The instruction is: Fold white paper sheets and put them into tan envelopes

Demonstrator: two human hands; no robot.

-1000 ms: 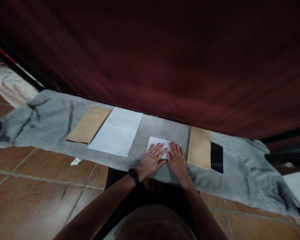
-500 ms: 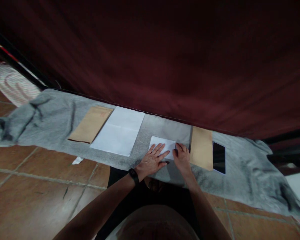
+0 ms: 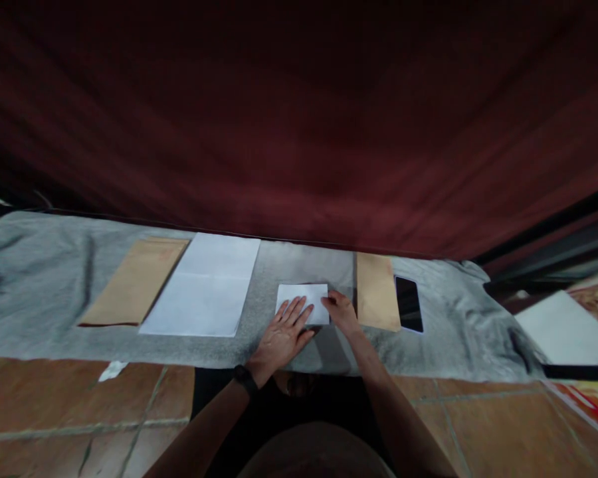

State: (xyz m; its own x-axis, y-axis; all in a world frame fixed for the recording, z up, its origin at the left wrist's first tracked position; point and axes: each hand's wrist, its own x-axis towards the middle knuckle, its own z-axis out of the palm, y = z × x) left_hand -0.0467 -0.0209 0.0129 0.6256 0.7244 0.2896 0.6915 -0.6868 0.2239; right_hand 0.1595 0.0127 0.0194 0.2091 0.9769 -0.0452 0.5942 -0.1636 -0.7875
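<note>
A small folded sheet of white paper (image 3: 314,294) lies on the grey cloth in front of me. My left hand (image 3: 285,332) rests flat across its lower left part, fingers stretched out and slightly apart. At the paper's right edge, my right hand (image 3: 342,312) has its fingers curled, with thumb and forefinger pinching the edge near the upper right corner. The fingertips' underside is hidden. Left of the folded paper is a stack of larger white sheets (image 3: 206,285), creased across the middle. A brown envelope (image 3: 377,292) lies just right of my right hand.
Another brown envelope (image 3: 135,279) lies left of the white sheets. A dark-screened phone (image 3: 408,304) is beside the right envelope. The grey cloth (image 3: 458,318) covers a narrow bench against a dark red curtain (image 3: 299,146). A white scrap (image 3: 112,370) lies on the tiled floor.
My head view has turned, so the scene sits more level and shifted left. My left hand has slid slightly down the folded paper. The right hand stays at its right edge.
</note>
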